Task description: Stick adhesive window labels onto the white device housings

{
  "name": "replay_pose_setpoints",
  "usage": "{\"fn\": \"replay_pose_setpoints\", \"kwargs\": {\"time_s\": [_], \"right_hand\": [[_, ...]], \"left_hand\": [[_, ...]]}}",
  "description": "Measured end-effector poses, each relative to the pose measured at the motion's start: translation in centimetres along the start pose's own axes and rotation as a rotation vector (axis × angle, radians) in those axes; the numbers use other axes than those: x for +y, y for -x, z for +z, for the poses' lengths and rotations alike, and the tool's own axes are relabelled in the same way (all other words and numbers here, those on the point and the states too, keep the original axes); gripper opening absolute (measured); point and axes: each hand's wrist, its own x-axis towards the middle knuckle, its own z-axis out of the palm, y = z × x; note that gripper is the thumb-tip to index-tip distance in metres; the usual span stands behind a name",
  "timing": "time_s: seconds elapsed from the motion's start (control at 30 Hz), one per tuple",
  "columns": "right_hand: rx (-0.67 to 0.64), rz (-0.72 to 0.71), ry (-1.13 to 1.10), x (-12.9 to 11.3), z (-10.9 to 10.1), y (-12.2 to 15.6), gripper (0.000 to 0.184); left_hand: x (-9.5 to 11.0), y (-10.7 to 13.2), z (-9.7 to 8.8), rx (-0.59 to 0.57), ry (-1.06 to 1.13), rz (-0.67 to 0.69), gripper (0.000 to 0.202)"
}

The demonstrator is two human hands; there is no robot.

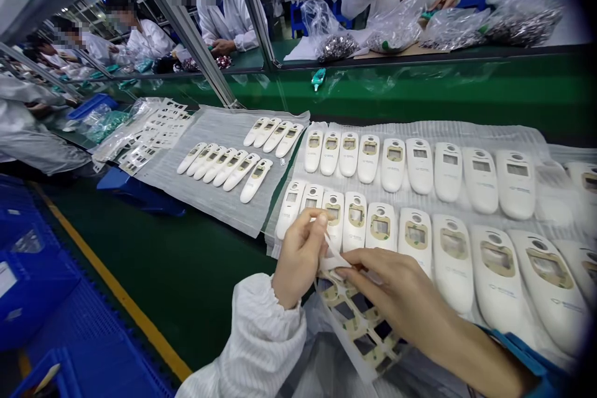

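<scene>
A sheet of frame-shaped adhesive stickers point(357, 323) hangs below my hands, tilted, with dark window openings in rows. My right hand point(401, 289) pinches its upper edge between thumb and fingers. Closed in a pinch, my left hand point(298, 255) grips a white backing strip point(332, 254) at the sheet's top corner. Just beyond my fingers lie white device housings point(357, 217) in two rows, each with a display window. Several have tan sticker frames around the window, such as this housing point(381, 230); others, like this plain housing point(450, 171), show none.
More housings point(254, 180) lie on a grey foam sheet point(228, 199) to the left. Further left are loose sticker sheets point(153, 130) and a blue tray point(93, 106). Metal posts point(254, 6) rise behind the green conveyor point(420, 87). Co-workers point(228, 6) sit across it near bagged parts point(338, 43).
</scene>
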Motion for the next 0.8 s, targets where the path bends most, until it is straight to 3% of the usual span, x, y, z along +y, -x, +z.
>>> {"fn": "replay_pose_setpoints", "kwargs": {"time_s": [0.1,0.2,0.37,0.47,0.7,0.8], "right_hand": [[-0.127,0.161,-0.142,0.3,-0.7,-0.3,0.026],[-0.184,0.197,-0.158,0.6,-0.9,-0.3,0.032],[-0.158,0.115,-0.018,0.7,-0.7,-0.1,0.029],[-0.053,0.065,0.060,0.5,-0.7,0.0,0.014],[0.111,-0.186,0.214,-0.3,-0.8,-0.2,0.010],[0.098,-0.186,0.213,-0.5,-0.8,-0.5,0.010]], "left_hand": [[0.4,0.2,-1.2,-0.198,0.012,-0.028,0.047],[0.5,0.4,-1.7,-0.284,-0.008,-0.087,0.038],[0.1,0.4,-1.5,-0.262,-0.035,-0.139,0.032],[-0.2,0.5,-1.6,-0.229,-0.088,-0.124,0.032],[-0.5,1.3,-1.6,-0.136,-0.143,-0.148,0.033],[-0.5,1.6,-1.8,-0.110,-0.177,-0.139,0.032]]}}
